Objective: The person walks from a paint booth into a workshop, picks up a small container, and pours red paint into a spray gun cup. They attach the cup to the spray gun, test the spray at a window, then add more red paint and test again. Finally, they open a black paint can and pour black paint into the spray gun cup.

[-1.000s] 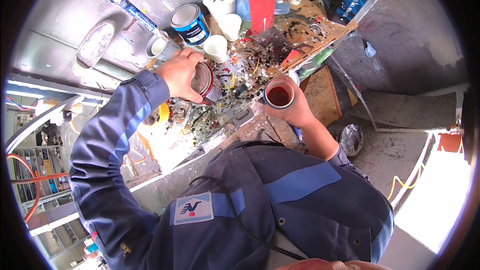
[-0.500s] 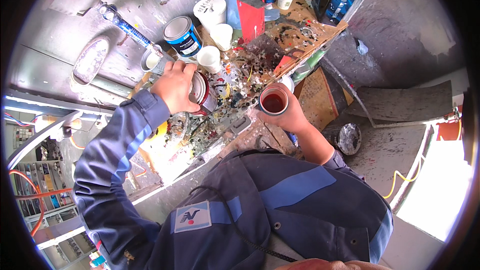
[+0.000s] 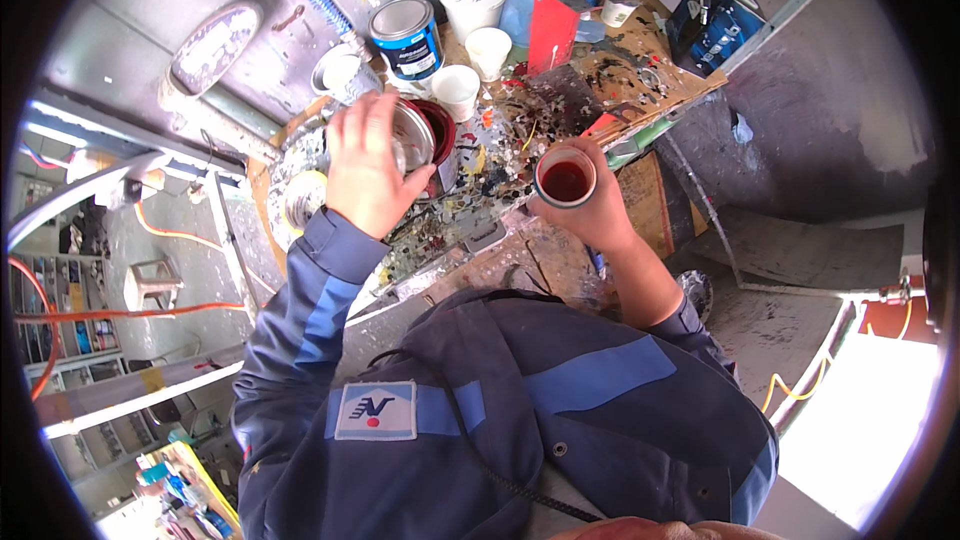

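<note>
My left hand point(image 3: 372, 168) grips a silver paint can lid point(image 3: 413, 137) by its edge, fingers at the far side and thumb at the near side. The lid is tilted beside an open can point(image 3: 441, 125) with dark red inside, and covers part of its mouth. My right hand point(image 3: 598, 212) is wrapped round a cup point(image 3: 566, 178) that has dark red liquid in it, held upright above the front edge of the bench. The cup's rim faces up, so its contents show.
On the paint-spattered bench point(image 3: 500, 162) stand a blue-labelled can point(image 3: 406, 38), a white tub point(image 3: 473, 2), white cups point(image 3: 456, 91) and a grey pot point(image 3: 343, 75). A red upright panel point(image 3: 551, 32) stands behind. Orange hose point(image 3: 140, 313) runs at the left.
The lid has come off the can in my left hand, uncovering the dark red inside. My right hand still holds the cup. The whole view has shifted.
</note>
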A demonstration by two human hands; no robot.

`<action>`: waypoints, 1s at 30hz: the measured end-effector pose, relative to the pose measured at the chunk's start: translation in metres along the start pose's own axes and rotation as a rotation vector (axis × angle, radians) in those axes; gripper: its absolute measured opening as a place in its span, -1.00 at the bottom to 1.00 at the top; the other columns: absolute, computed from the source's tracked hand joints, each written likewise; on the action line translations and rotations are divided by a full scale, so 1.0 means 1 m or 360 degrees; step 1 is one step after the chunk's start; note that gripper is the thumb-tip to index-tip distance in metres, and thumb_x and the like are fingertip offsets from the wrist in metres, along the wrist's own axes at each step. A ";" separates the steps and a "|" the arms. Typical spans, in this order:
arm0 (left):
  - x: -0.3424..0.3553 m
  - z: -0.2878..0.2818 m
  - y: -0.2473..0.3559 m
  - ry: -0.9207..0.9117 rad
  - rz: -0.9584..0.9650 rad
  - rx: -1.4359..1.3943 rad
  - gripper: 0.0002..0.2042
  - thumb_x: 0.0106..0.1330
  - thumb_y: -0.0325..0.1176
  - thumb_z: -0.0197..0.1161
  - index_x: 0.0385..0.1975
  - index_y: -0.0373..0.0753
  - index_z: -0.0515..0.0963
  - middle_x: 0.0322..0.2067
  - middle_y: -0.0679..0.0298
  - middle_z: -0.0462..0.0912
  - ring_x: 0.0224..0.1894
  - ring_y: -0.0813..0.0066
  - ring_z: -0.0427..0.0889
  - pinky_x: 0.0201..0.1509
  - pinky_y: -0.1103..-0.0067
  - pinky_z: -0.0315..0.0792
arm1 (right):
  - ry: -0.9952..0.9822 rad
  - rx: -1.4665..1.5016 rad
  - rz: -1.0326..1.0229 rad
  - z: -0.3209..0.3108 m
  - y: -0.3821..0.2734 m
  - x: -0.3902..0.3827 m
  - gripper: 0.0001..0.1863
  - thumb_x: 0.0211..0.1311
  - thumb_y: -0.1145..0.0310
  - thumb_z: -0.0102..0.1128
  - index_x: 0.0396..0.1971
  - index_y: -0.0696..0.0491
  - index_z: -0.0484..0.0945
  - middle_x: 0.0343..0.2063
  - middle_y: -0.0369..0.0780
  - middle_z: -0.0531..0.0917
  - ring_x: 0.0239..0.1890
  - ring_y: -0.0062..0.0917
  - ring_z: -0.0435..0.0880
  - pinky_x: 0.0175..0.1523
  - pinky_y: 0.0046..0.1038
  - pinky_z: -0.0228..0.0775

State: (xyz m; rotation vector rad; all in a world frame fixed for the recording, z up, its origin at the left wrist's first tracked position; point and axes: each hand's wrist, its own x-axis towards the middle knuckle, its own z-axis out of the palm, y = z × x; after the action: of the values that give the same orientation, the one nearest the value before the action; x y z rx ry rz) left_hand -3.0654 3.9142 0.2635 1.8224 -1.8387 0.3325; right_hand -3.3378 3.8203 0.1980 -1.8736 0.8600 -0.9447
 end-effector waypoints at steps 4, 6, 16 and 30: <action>-0.034 -0.017 -0.010 0.0529 -0.0464 -0.0702 -0.05 -0.10 -0.33 0.64 0.33 -0.41 0.21 0.19 -0.05 0.42 0.25 0.11 0.40 0.38 0.29 0.25 | -0.0098 -0.0286 -0.0270 0.002 -0.028 0.034 -0.18 -0.20 0.29 0.66 0.11 0.10 0.38 -0.13 -0.06 0.66 -0.04 -0.22 0.70 0.04 -0.31 0.54; -0.057 -0.029 -0.014 0.0659 -0.0803 -0.1048 -0.04 -0.04 -0.32 0.64 0.36 -0.39 0.18 0.21 0.03 0.39 0.25 0.21 0.39 0.36 0.32 0.27 | -0.0190 -0.0447 -0.0326 0.008 -0.042 0.057 -0.23 -0.14 0.20 0.61 0.08 0.10 0.39 -0.16 0.01 0.67 -0.05 -0.08 0.69 0.03 -0.23 0.55; -0.123 -0.056 -0.021 0.0856 -0.1000 -0.1709 -0.05 0.03 -0.43 0.58 0.41 -0.32 0.09 0.25 0.08 0.35 0.27 0.32 0.38 0.32 0.37 0.35 | -0.0788 -0.1963 -0.0996 0.080 -0.082 0.135 -0.65 0.07 0.49 0.27 -0.13 0.07 0.41 -0.30 -0.05 0.60 -0.21 -0.11 0.70 -0.17 -0.15 0.58; -0.159 -0.064 -0.037 0.0719 -0.0984 -0.1685 0.03 -0.01 -0.41 0.62 0.45 -0.31 0.04 0.23 0.15 0.36 0.25 0.39 0.30 0.21 0.46 0.40 | -0.0694 -0.2517 -0.1841 0.121 -0.114 0.137 -0.78 0.09 0.35 0.24 -0.22 -0.07 0.54 -0.31 -0.27 0.57 -0.17 -0.40 0.62 -0.07 -0.38 0.46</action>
State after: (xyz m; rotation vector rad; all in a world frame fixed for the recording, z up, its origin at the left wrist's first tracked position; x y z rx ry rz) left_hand -3.0237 4.0805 0.2272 1.2724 -0.7767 -0.3787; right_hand -3.1464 3.7976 0.2937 -3.9396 -0.0258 -0.1842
